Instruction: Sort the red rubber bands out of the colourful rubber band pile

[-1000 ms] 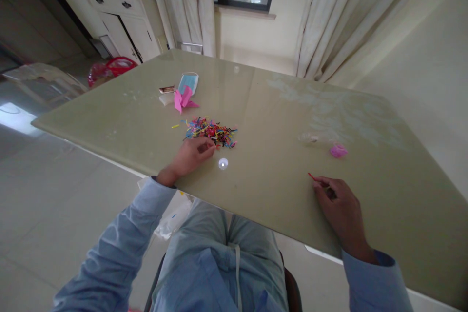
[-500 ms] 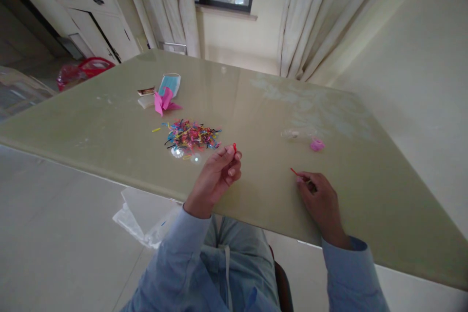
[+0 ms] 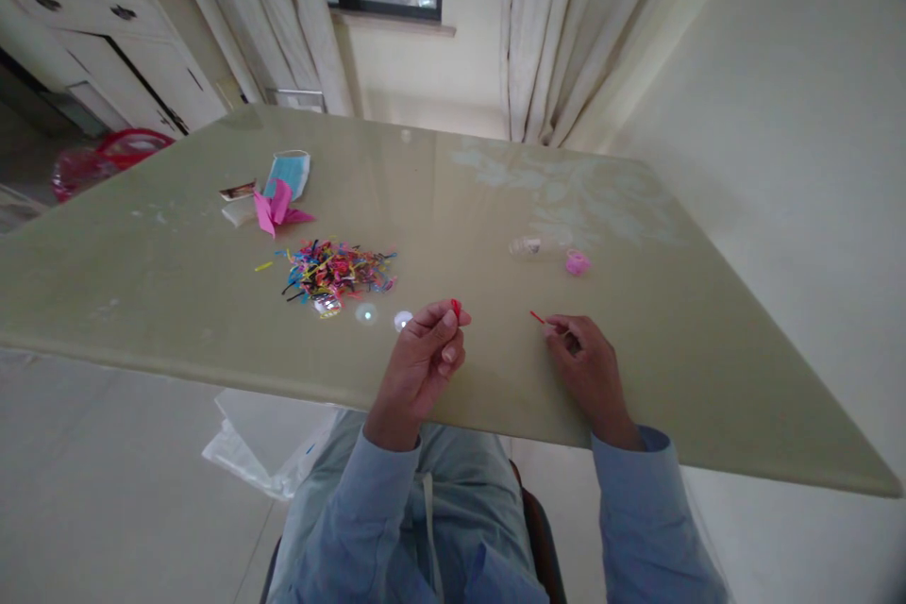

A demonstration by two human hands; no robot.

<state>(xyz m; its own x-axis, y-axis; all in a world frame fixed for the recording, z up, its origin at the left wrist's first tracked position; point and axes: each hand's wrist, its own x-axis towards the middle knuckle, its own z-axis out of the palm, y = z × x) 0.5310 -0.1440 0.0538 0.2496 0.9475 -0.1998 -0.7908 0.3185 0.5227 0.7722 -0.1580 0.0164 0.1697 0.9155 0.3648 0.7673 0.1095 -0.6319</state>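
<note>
Clear container (image 3: pixel 532 248), contents indistinct, red strip (image 3: pixel 537 317) in right hand (image 3: pixel 586 366)

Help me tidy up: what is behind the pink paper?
A blue mask shows behind the pink paper, which covers part of its near end. Anything else hidden there cannot be seen.

The left hand (image 3: pixel 423 357) partly hides its red piece (image 3: pixel 456 308); the white cabinet (image 3: pixel 86 8), upper left, is cropped.
</note>
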